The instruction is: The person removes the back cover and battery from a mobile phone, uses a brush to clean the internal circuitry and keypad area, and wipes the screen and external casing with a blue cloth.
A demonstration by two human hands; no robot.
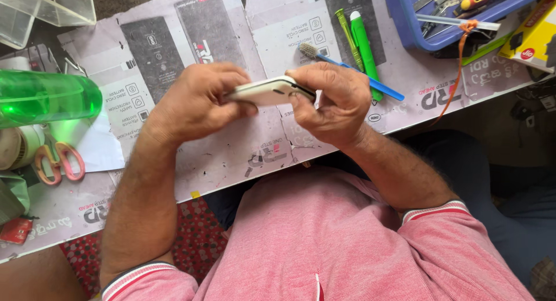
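White phone [267,91] held flat between both my hands, above the table's [231,156] near edge. My left hand [194,101] clamps its left end, fingers curled over; my right hand [331,101] pinches the right end. Beyond: blue toothbrush [353,72], green pens [362,43], blue tray [405,29] at far right corner. Green bottle [46,97], scissors [57,161] at left edge.

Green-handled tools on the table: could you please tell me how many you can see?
2. A slim green screwdriver and a thicker green tool lie side by side above the right hand, beside the blue toothbrush. More may be hidden in the blue tray.
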